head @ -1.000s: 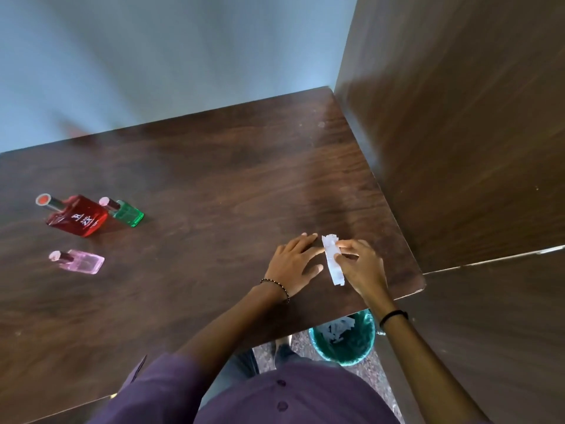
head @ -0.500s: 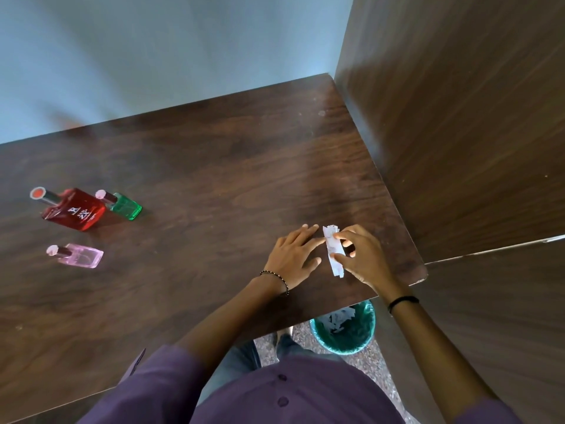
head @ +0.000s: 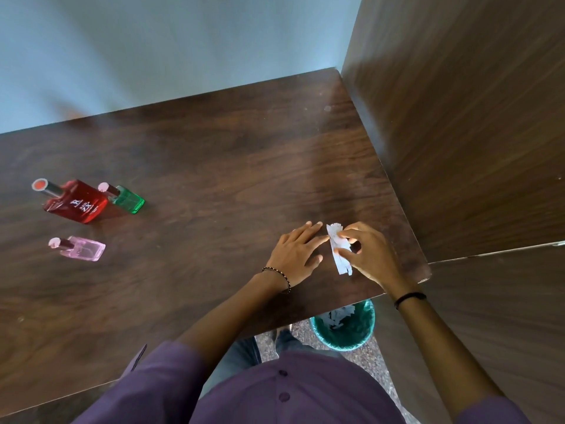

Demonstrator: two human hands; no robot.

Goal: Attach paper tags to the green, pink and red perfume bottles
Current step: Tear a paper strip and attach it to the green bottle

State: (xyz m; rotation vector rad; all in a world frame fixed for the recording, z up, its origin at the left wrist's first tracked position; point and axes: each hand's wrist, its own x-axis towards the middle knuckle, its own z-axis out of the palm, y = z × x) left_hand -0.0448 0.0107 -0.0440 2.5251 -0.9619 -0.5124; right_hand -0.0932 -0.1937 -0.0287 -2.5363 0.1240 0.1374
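A white paper strip (head: 338, 250) lies on the dark wooden table (head: 198, 166) near its front right corner. My right hand (head: 371, 254) pinches the strip's right side between thumb and fingers. My left hand (head: 296, 254) rests flat on the table, its fingertips touching the strip's left edge. Far to the left stand three bottles: a red perfume bottle (head: 76, 201), a green perfume bottle (head: 127, 200) right beside it, and a pink perfume bottle (head: 81, 247) nearer to me. No tag is visible on any bottle.
A tall wooden panel (head: 458, 133) rises along the table's right edge. A green bin (head: 344, 330) with paper scraps sits on the floor below the front right corner. A pale blue wall is behind the table.
My right hand has curled its fingers over the paper strip and pinched it. The left hand stays flat beside it. The bottles have not moved.
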